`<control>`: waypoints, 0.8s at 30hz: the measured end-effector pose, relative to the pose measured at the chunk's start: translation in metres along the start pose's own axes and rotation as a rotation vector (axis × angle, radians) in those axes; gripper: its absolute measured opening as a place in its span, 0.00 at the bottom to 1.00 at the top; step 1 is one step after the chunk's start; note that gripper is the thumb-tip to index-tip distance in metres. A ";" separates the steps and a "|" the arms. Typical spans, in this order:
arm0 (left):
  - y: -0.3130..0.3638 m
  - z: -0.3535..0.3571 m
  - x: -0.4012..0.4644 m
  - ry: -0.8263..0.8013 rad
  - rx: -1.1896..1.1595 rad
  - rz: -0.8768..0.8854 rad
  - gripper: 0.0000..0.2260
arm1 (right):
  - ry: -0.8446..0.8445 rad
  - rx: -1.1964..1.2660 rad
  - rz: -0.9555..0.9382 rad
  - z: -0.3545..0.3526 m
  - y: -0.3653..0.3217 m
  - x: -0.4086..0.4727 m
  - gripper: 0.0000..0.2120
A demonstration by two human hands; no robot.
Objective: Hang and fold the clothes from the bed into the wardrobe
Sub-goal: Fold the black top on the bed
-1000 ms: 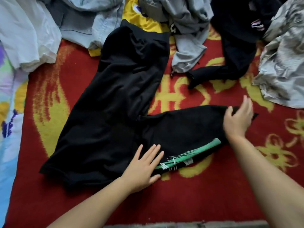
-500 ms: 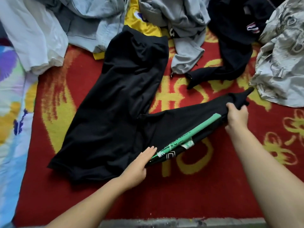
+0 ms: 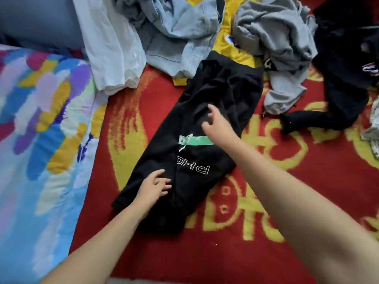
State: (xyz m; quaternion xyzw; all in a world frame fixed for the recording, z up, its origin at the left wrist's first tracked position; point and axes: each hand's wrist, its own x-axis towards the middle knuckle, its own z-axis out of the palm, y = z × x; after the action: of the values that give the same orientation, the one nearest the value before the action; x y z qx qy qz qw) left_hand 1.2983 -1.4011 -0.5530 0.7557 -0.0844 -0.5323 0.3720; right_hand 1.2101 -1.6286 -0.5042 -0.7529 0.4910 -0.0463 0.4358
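1. The red blanket (image 3: 287, 232) with yellow patterns takes up most of the frame, running off the bottom and right edges. The clothes cover a lot of the pattern, so I can't read the whole design.
2. A multicoloured quilt (image 3: 41, 140) fills the left side and is cut off by the left edge. Something bluish-grey sits above it in the upper left corner; could be a pillow, hard to say.
3. The black trousers (image 3: 205, 111) lie in the centre of the frame, folded lengthwise into one long strip that runs diagonally from lower left to upper right. There's a green stripe (image 3: 196, 140) and white outline lettering facing up. The letters read upside down and one part disappears into a crease.
4. Along the top there's a pile: a white garment (image 3: 110, 48) upper left, pale blue denim (image 3: 180, 37) next to it, a yellow jersey (image 3: 231, 37) mostly buried, and a grey sweatshirt (image 3: 276, 37). All of them are cropped by the top edge.
5. A black garment (image 3: 344, 78) bunches in the upper right, folds too dark to make out. A scrap of patterned grey fabric pokes in at the right edge.
6. The right hand (image 3: 217, 124) hovers over the middle of the trousers with fingers loosely spread and gripping nothing. It's a bit motion-blurred.
7. The left hand (image 3: 153, 187) rests on the lower end of the trousers with fingers fairly straight, pressing rather than gripping.
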 end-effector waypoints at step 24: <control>-0.069 -0.107 -0.082 -0.806 0.388 -0.507 0.15 | -1.058 -0.624 -0.258 0.067 0.050 -0.256 0.21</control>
State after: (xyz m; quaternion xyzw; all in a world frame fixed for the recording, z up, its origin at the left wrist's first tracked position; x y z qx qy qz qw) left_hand 1.3379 -1.2589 -0.5211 0.5421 -0.1322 -0.8296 0.0221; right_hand 1.0770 -1.3953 -0.4893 -0.8188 0.1042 0.4259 0.3706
